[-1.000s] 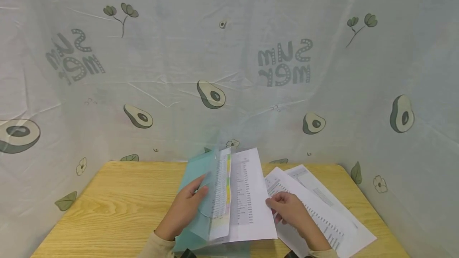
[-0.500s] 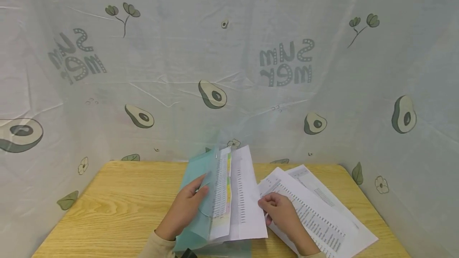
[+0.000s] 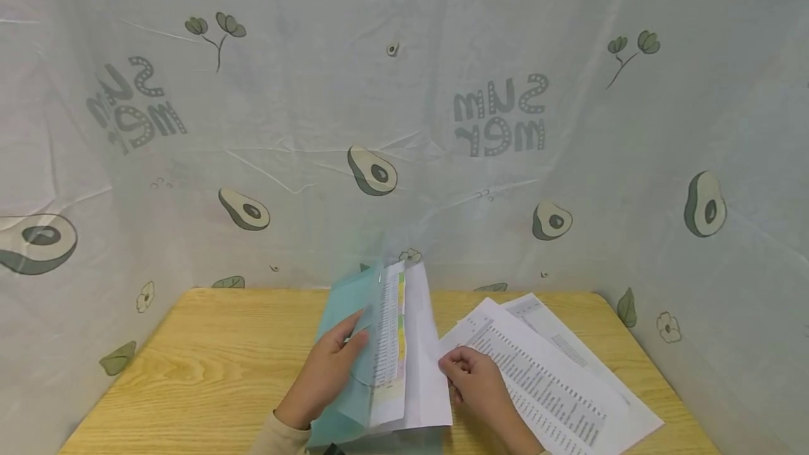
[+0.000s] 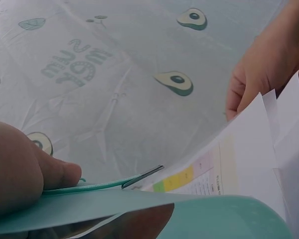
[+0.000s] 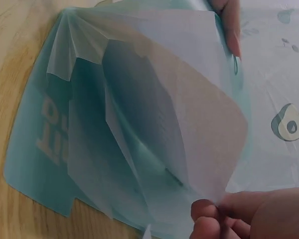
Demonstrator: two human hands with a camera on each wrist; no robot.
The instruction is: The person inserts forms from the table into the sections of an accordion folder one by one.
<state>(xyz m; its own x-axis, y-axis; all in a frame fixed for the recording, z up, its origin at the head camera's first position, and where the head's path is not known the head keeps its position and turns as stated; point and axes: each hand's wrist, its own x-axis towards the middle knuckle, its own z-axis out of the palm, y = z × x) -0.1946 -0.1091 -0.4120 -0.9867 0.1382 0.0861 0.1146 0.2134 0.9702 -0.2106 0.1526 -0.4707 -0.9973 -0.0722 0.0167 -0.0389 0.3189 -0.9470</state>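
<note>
A teal expanding file folder stands partly open on the table, its accordion pockets spread out in the right wrist view. My left hand grips its cover, where an elastic cord runs along the edge. Between thumb and fingers, my right hand pinches the right edge of a white paper sheet. That sheet's lower part lies behind a printed page with green and yellow colour strips. The sheet's left side is hidden by this page.
Two overlapping printed sheets, an upper one and one partly under it, lie on the right of the wooden table. A whitish curtain with avocado prints hangs behind and at both sides.
My right hand has moved left, carrying the white sheet's edge toward the folder's cover; more of the loose printed sheets now shows. My left hand keeps its hold on the folder.
</note>
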